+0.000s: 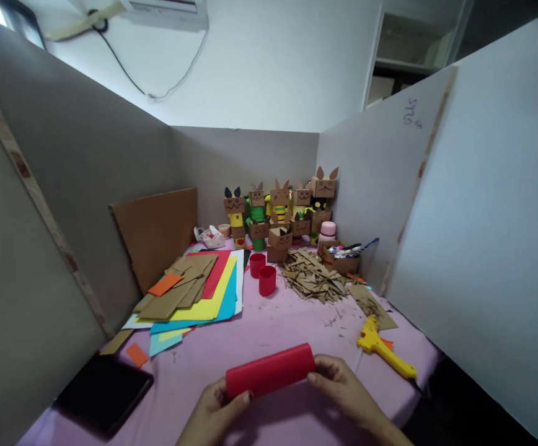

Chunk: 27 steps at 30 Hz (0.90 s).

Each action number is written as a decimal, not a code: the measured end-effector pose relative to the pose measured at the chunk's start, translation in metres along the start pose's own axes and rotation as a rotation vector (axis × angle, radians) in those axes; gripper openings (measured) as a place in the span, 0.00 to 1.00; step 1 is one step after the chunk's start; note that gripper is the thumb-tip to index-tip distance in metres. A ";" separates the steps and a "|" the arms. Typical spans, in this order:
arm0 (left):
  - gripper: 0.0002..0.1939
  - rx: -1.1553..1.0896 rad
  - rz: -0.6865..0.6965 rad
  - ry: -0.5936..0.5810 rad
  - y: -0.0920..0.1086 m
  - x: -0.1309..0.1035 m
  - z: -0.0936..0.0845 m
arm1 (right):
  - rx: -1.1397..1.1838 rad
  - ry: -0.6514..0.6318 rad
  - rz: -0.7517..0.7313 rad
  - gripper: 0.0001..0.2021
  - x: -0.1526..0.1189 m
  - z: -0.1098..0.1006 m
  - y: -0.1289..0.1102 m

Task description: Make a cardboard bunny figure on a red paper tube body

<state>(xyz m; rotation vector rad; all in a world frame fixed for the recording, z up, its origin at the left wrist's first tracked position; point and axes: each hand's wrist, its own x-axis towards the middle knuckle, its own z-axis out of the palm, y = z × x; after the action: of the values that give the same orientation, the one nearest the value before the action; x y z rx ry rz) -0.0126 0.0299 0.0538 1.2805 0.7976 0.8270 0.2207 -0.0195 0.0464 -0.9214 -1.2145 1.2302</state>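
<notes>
Tbl (292,323): L hand (217,406), R hand (341,385) ptly hide tube (271,370).

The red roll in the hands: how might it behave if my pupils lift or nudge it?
The red roll would probably be light, as the fingers of the left hand and right hand hold it near its ends. It spans them without sagging, so it seems fairly stiff lengthwise. Its rounded side suggests a nudge could set it rolling.
</notes>
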 end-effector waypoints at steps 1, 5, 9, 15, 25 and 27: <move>0.21 0.052 0.002 -0.005 0.000 -0.001 0.001 | -0.018 -0.002 -0.007 0.14 0.000 -0.001 0.002; 0.22 0.170 0.046 0.072 0.001 0.000 0.001 | -0.048 -0.035 0.000 0.14 0.004 -0.003 0.002; 0.25 0.088 0.044 0.037 0.004 0.004 0.000 | -0.013 -0.078 -0.007 0.15 0.011 0.005 -0.004; 0.24 0.086 0.092 0.190 -0.004 0.000 -0.002 | 0.125 -0.175 -0.005 0.18 0.020 0.028 0.001; 0.20 0.107 0.114 -0.100 0.018 -0.019 -0.010 | 0.175 -0.272 0.030 0.18 0.027 0.040 0.001; 0.19 0.117 0.110 -0.109 0.013 -0.016 -0.015 | 0.139 -0.305 0.038 0.17 0.029 0.039 -0.002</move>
<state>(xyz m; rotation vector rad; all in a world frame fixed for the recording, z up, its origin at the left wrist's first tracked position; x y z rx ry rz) -0.0340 0.0247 0.0662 1.4719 0.7016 0.8000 0.1805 0.0042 0.0601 -0.6729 -1.3329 1.5057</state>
